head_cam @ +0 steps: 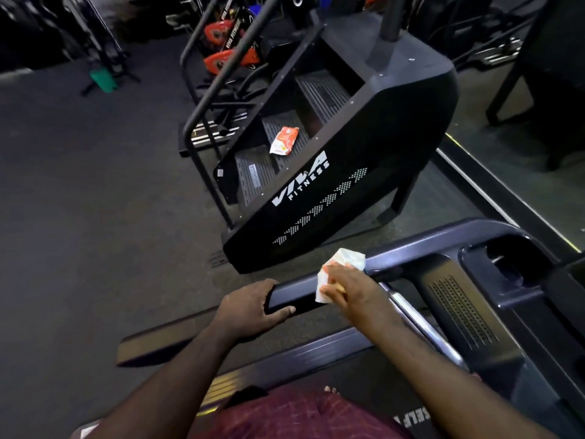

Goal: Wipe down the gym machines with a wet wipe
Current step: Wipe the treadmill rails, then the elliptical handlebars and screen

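I stand on a treadmill whose dark left handrail (411, 248) runs across the lower middle of the view. My left hand (250, 308) grips the rail's near end, fingers curled round it. My right hand (345, 283) presses a white wet wipe (345, 261) onto the rail a little further along, with the fingers spread over the wipe. An orange and white wipes packet (284, 140) lies on a step of the black stair-climber machine (316, 191) beyond the rail.
The treadmill console (474, 296) with a vent grille and cup holder is at the right. The belt and side deck (285, 353) lie below my arms. Orange-shrouded machines (228, 58) and a green object (103, 80) stand at the back. Dark floor (79, 201) spreads left.
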Motion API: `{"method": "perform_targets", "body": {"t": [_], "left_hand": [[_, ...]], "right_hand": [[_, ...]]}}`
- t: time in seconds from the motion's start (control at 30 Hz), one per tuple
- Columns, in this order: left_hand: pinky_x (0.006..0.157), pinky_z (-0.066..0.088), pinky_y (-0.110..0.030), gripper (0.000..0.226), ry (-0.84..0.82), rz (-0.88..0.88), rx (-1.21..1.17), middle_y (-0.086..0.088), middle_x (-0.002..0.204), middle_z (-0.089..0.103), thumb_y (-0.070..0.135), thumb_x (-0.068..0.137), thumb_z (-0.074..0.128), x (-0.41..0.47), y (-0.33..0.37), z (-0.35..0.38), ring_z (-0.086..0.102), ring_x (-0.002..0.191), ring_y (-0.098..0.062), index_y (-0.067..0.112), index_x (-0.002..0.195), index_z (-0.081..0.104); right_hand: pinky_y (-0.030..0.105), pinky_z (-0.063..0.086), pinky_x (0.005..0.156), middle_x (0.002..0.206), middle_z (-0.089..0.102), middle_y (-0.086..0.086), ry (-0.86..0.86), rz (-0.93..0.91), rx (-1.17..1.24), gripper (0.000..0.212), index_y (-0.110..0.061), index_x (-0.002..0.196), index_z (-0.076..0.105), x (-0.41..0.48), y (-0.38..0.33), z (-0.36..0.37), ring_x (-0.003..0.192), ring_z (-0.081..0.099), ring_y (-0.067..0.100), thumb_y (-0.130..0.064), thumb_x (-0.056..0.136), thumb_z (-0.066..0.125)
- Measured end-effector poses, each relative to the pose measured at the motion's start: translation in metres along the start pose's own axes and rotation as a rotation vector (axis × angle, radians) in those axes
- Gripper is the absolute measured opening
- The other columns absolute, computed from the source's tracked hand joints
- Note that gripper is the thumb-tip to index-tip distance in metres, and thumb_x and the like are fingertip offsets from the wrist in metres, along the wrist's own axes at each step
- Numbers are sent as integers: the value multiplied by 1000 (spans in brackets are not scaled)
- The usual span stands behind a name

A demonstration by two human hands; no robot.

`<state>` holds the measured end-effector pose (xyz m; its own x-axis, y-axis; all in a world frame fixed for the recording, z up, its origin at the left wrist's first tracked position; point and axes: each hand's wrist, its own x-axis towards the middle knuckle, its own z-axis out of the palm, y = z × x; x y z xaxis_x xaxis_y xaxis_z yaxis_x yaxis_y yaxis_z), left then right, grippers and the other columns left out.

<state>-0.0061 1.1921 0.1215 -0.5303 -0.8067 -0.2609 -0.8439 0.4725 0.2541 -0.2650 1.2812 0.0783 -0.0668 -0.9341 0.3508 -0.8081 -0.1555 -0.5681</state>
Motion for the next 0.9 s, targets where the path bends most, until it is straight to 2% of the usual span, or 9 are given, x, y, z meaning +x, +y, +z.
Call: {"method": "perform_targets", "body": {"t": [0.1,0.2,0.27,0.43,0.5,0.6,0.7,0.77,0.9], "left_hand": [[82,52,-35,74,13,5,19,16,125,66,93,84,42,-7,-12,0,65,112,-13,39,133,52],[81,53,-35,74,11,10,6,13,121,67,94,81,44,-6,-15,0,65,108,-15,38,129,54],[85,54,-36,75,-15,17,-18,12,122,69,91,77,52,-3,-18,-2,66,108,-16,38,130,55],[99,51,-36,93,-174,148,-61,9,141,61,77,72,73,-3,-44,-11,60,125,-18,34,149,42],[101,49,-36,98,-216,190,-57,9,146,57,75,72,74,-12,-66,-15,58,128,-17,35,153,35],[99,48,-35,102,-226,213,4,12,149,53,75,73,72,-32,-103,-19,57,130,-14,37,156,26],[100,46,-34,103,-225,230,11,13,151,50,75,74,70,-46,-129,-22,56,131,-14,36,157,25],[101,47,-35,103,-227,257,-18,11,150,52,76,73,70,-48,-137,-22,56,130,-16,34,156,26],[101,49,-35,109,-246,300,-56,7,147,55,80,68,68,-44,-147,-17,58,127,-18,32,156,26]], "right_hand": [[35,39,113,125,70,8,75,142,-93,26,-10,122,70,6,17,-12,123,61,22,-25,101,65],[43,30,122,139,65,11,-18,305,-269,49,-10,127,69,20,0,4,139,52,28,-37,105,34],[45,26,125,152,54,11,-29,330,-303,50,-9,137,63,19,-33,24,149,41,27,-36,105,35],[43,24,127,170,27,-4,-194,8,-282,54,-19,162,35,-18,-71,38,158,20,12,-33,110,42],[42,24,127,172,21,-5,-250,20,-365,60,-19,164,27,-15,-53,21,158,20,13,-42,110,39],[44,17,129,172,18,10,-206,313,-540,89,-5,164,19,0,-41,6,158,18,27,-69,102,25],[50,10,130,173,9,17,-158,567,-489,109,0,163,15,13,-81,36,160,7,31,-83,94,5],[47,4,131,173,-2,13,-217,531,-420,111,-2,165,9,11,-127,66,161,0,27,-86,92,7],[34,-13,127,171,-24,-1,-472,243,-403,106,-15,165,-11,-14,-186,74,157,-25,14,-85,95,29]]}}
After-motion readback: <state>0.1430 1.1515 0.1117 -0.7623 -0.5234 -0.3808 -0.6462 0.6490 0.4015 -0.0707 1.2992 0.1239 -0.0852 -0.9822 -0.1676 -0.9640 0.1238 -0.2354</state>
